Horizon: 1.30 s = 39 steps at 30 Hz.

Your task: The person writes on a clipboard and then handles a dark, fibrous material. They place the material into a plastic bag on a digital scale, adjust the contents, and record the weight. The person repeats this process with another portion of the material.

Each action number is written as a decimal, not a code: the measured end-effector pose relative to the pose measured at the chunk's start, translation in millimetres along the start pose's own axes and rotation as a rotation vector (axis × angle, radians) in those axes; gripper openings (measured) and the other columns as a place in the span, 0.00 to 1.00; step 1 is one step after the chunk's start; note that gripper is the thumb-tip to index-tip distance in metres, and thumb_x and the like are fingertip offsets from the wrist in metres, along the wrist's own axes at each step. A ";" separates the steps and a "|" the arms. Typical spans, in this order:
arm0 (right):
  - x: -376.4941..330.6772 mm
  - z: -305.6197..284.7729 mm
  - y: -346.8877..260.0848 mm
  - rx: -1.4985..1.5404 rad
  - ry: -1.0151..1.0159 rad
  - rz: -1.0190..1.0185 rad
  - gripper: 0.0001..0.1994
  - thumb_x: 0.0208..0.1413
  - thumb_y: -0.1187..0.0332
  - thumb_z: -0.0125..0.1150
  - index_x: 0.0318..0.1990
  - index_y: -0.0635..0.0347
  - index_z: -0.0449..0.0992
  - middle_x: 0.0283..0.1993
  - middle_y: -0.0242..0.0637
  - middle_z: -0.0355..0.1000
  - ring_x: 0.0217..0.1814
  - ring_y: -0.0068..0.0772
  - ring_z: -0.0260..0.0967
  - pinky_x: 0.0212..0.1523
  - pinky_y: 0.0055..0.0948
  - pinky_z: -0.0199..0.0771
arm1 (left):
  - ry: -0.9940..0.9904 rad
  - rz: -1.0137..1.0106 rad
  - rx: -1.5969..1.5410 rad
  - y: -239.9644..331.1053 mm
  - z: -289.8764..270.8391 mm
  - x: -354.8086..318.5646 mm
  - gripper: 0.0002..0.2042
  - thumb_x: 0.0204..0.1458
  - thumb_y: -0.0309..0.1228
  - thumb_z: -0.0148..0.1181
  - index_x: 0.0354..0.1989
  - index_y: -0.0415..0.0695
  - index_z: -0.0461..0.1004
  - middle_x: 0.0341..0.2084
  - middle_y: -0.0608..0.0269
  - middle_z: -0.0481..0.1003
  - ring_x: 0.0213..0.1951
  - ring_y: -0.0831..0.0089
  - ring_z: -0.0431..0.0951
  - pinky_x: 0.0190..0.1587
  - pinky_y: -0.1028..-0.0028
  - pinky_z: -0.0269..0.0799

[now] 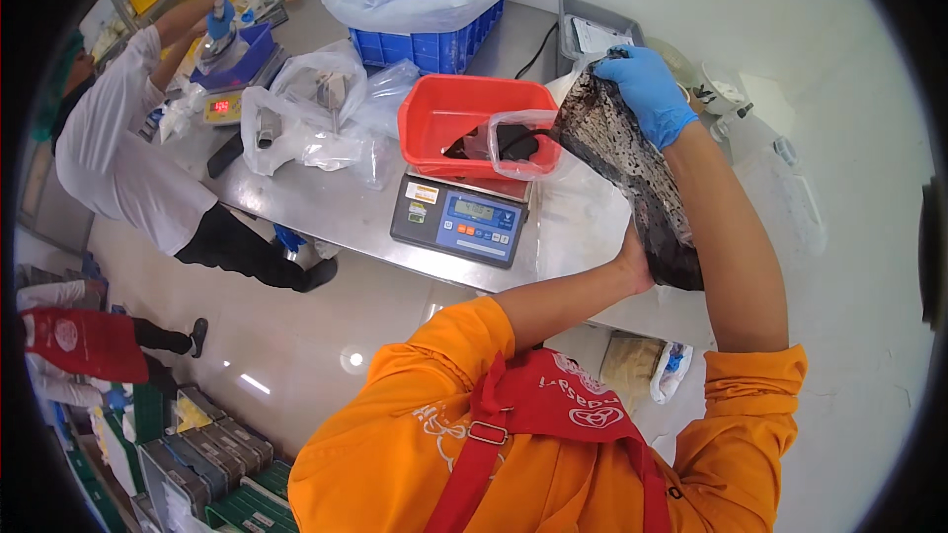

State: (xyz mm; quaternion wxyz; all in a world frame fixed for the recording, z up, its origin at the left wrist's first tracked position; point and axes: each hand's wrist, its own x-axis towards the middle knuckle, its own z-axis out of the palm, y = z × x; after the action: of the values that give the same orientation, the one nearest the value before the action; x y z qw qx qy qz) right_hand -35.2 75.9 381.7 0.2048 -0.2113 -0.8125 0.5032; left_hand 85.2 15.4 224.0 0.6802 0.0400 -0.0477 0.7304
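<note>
A clear plastic bag (pixel 632 163), streaked inside with a dark, sticky-looking substance, is tilted beside the red-orange tub (pixel 420 118). My right hand (pixel 649 94), in a blue glove, is closed on the bag's upper end. Bare, my left hand (pixel 638 259) holds its lower end from below, the fingers mostly hidden behind it. The bag's clear plastic mouth (pixel 512 166) hangs over the tub's right side. Dark material (pixel 474 143) lies in the tub, and a dark strand runs toward it from the bag. Beneath the tub is a digital scale (pixel 459 217).
A blue crate (pixel 420 47) with a white liner stands behind the tub. Clear bags with metal scoops (pixel 296 133) lie to its left. A grey tray (pixel 583 25) sits at the back right. One co-worker (pixel 138 138) works at another scale (pixel 223 107); another person (pixel 84 343) is farther off.
</note>
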 end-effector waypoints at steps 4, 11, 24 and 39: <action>1.9 -7.4 2.4 0.090 -0.007 -0.002 0.10 0.51 0.72 0.62 0.37 0.70 0.79 0.31 0.36 0.76 0.30 0.25 0.70 0.35 0.28 0.71 | -0.024 0.048 0.034 3.5 -6.0 3.7 0.37 0.58 0.67 0.37 0.66 0.53 0.64 0.65 0.63 0.66 0.65 0.61 0.65 0.69 0.56 0.56; -1.5 -13.5 1.2 0.142 -0.022 -0.008 0.08 0.52 0.72 0.62 0.36 0.70 0.79 0.30 0.36 0.76 0.28 0.24 0.71 0.32 0.28 0.71 | -0.044 0.061 0.053 6.7 -15.5 5.8 0.36 0.60 0.65 0.34 0.67 0.53 0.63 0.64 0.64 0.67 0.65 0.62 0.66 0.68 0.57 0.57; -0.6 -11.5 0.9 0.097 0.012 -0.024 0.10 0.51 0.71 0.62 0.37 0.70 0.80 0.30 0.36 0.76 0.29 0.25 0.71 0.34 0.28 0.72 | -0.027 0.069 0.064 10.5 -13.7 2.5 0.37 0.60 0.65 0.31 0.68 0.51 0.61 0.64 0.63 0.67 0.64 0.62 0.67 0.68 0.59 0.59; 3.9 5.2 6.7 -0.029 -0.015 -0.007 0.10 0.50 0.71 0.62 0.38 0.68 0.80 0.31 0.36 0.77 0.30 0.25 0.69 0.35 0.26 0.70 | 0.062 0.024 0.093 5.0 -7.8 11.1 0.33 0.60 0.63 0.40 0.64 0.53 0.66 0.63 0.65 0.69 0.63 0.62 0.67 0.66 0.58 0.61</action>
State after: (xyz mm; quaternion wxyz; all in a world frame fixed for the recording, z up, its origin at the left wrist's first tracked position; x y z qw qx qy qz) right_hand -40.3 77.0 374.0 0.1972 -0.2075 -0.8221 0.4921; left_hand 79.4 27.0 217.6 0.6698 0.0484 0.0070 0.7409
